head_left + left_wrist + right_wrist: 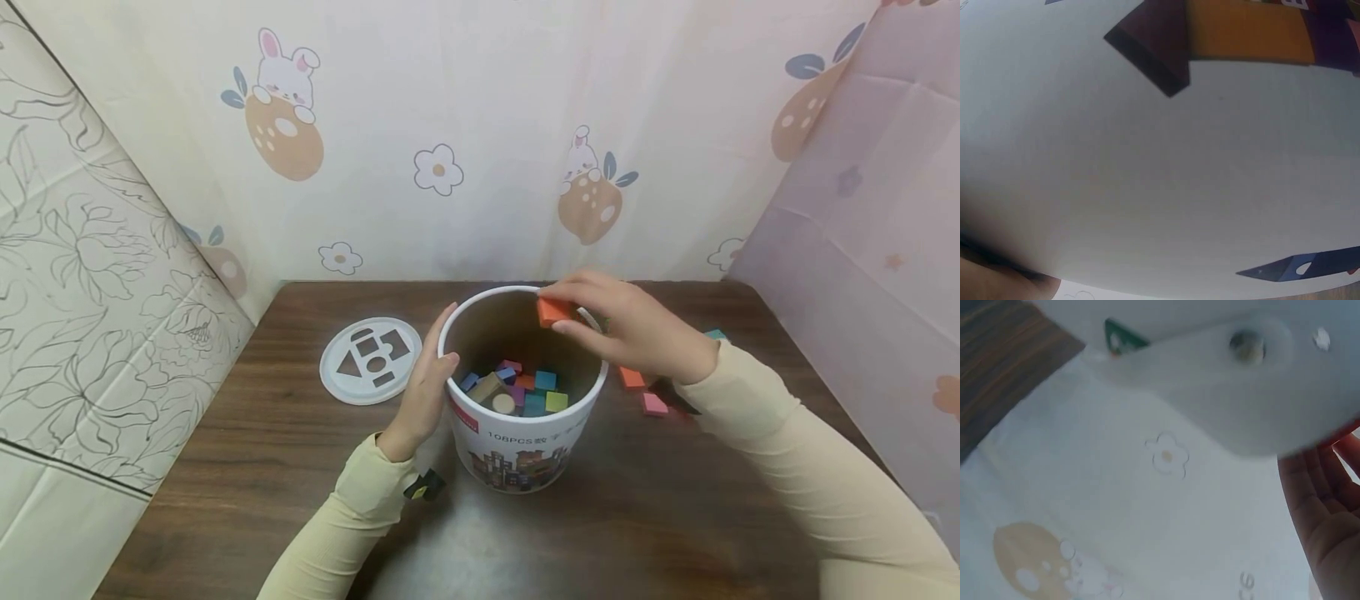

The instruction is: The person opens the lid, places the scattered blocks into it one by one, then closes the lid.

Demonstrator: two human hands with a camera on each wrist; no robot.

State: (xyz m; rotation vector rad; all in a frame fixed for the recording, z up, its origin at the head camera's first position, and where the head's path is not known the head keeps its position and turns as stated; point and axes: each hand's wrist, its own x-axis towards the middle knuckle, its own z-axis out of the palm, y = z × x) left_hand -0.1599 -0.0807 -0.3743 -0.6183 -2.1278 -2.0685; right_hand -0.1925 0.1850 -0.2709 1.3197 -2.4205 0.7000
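Observation:
A white paper bucket [527, 417] with a printed block picture stands upright on the table. Inside it lie several coloured wooden blocks [546, 381]. My left hand [426, 387] holds the bucket's left side, with the thumb at the rim; the left wrist view is filled by the bucket's printed wall [1147, 162]. Above the opening, my right hand [618, 321] pinches an orange-red block [553, 312] between thumb and fingers, near the back right rim. In the right wrist view the right hand [1329, 512] shows beside the bucket wall [1222, 406].
A white round lid [411, 379] with shape cutouts lies left of the bucket. To the right, partly under my right arm, are a pink block [655, 405], an orange block [632, 377] and a teal block [715, 334]. A patterned curtain [495, 125] hangs behind the wooden table [247, 475].

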